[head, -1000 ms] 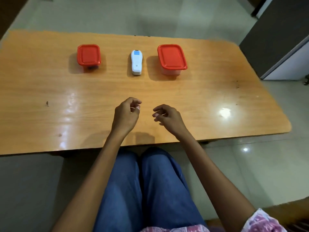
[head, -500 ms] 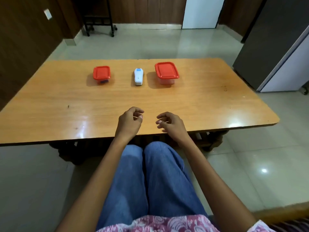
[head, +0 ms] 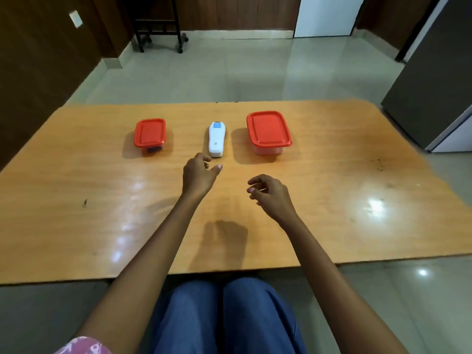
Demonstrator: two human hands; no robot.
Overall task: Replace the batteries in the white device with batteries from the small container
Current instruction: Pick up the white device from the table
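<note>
The white device (head: 216,139) lies flat at the middle of the wooden table (head: 76,200), with a small blue panel near its far end. Left of it stands the small clear container (head: 150,134) with a red lid and something dark inside. A larger red-lidded container (head: 268,132) stands to the device's right. My left hand (head: 199,175) hovers just short of the device's near end, fingers loosely curled and empty. My right hand (head: 268,192) hangs over the table further back and to the right, fingers curled and empty.
The table's near edge runs above my lap in blue jeans (head: 224,315). A dark cabinet (head: 434,85) stands beside the table's right end. A wheeled black stand (head: 158,24) sits far back on the tiled floor.
Both hands have moved forward over the table toward the device, the left further than the right. The camera view has shifted closer to the table.
</note>
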